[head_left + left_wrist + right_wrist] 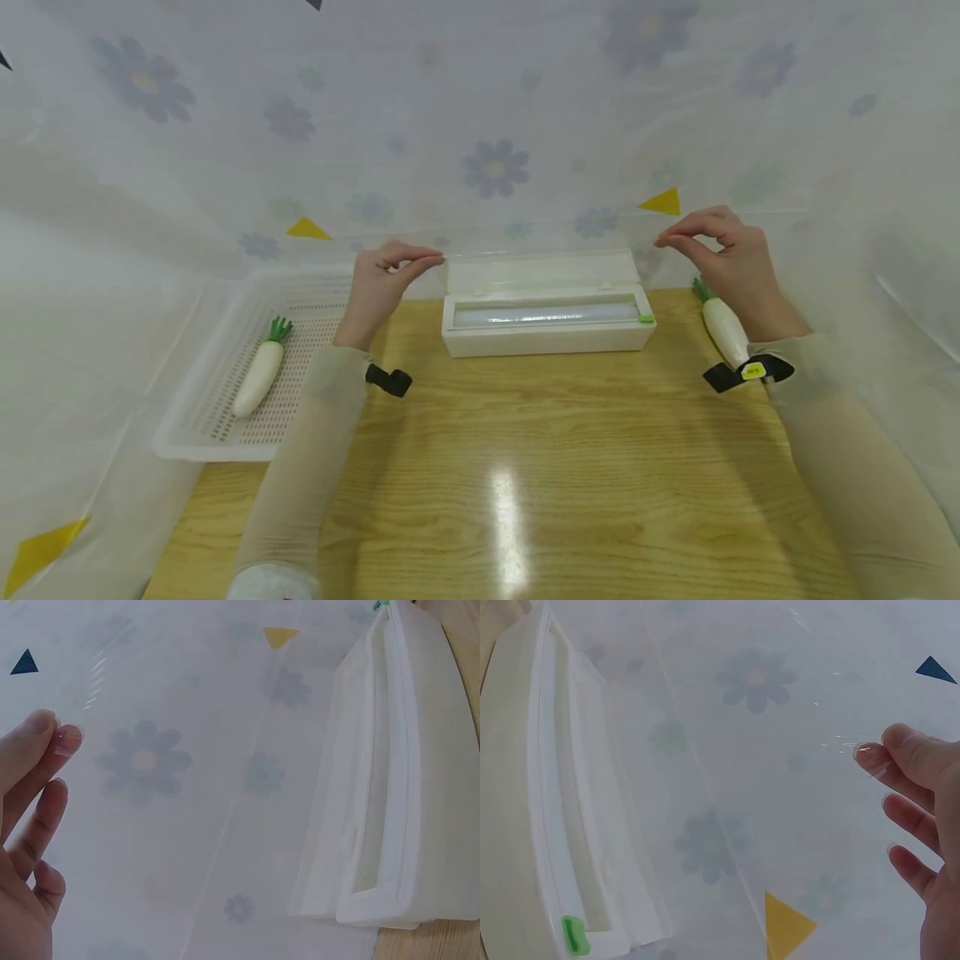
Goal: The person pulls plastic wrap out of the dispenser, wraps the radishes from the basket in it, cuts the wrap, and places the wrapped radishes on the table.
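Note:
My left hand [386,279] pinches one end of a clear sheet of cling film [96,681] between thumb and forefinger. Farther right, my right hand [723,254] pinches the other end the same way, raised a little higher. The film barely shows; small glints mark it beside the fingertips in both wrist views. Between and below the hands, a white cling film dispenser box [551,340] stands on the table with its lid [542,271] raised at the back. A film roll [540,315] lies inside it. A green tab [646,318] sits at the box's right end.
At left, a white plastic basket [180,450] holds a white radish [258,379] with green stalks. Another white radish [723,327] lies on the wooden table [480,433] under my right wrist. A flower-patterned sheet [420,100] hangs behind and along both sides.

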